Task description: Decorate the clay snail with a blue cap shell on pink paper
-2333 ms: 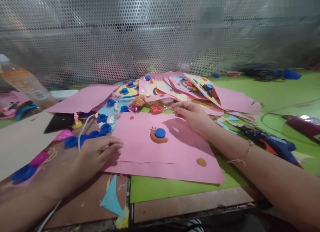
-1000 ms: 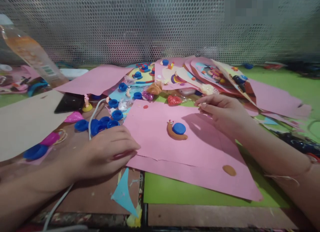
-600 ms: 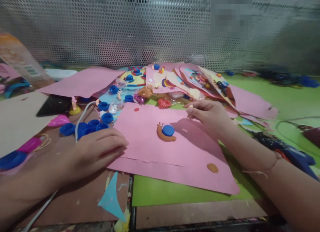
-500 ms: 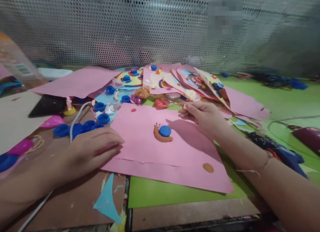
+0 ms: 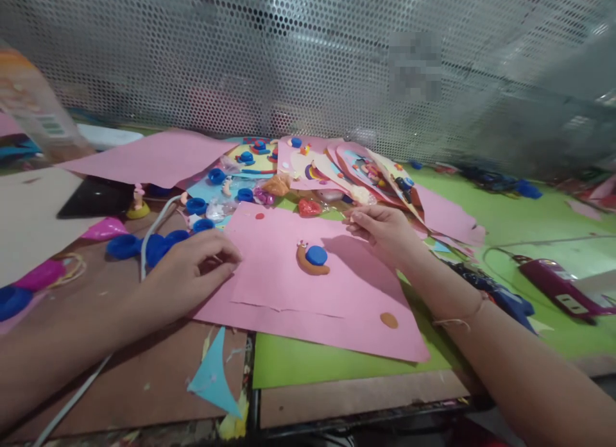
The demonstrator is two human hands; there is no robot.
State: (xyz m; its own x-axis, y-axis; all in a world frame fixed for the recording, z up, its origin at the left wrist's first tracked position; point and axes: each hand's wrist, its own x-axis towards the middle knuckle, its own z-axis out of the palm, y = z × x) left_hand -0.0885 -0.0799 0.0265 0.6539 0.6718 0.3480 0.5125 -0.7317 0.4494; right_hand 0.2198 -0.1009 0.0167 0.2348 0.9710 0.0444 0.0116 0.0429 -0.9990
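Note:
A pink sheet of paper (image 5: 283, 290) lies before me, with a clay snail on it: a brown body (image 5: 304, 262) and a round blue shell (image 5: 316, 255). A flat brown clay disc (image 5: 389, 320) sits near its lower right corner and a small red one (image 5: 260, 216) near its top left. My left hand (image 5: 195, 267) rests at the sheet's left edge, loosely curved, with a gap between thumb and fingers and nothing seen inside. Over the sheet's upper right edge, my right hand (image 5: 380, 230) pinches thumb and fingers together; whatever is between them is too small to make out.
Blue tubs (image 5: 158, 245), a white cable (image 5: 147, 242) and a pink balloon-like piece (image 5: 104, 229) crowd the left. Behind the sheet lie a bag of red clay (image 5: 309, 208) and decorated papers (image 5: 337, 155). A maroon device (image 5: 558, 286) is at right, before a perforated metal panel (image 5: 308, 68).
My left hand has lifted and arched slightly, opening a gap between thumb and fingers. My right hand stays pinched in about the same place over the sheet. The view has shifted a little.

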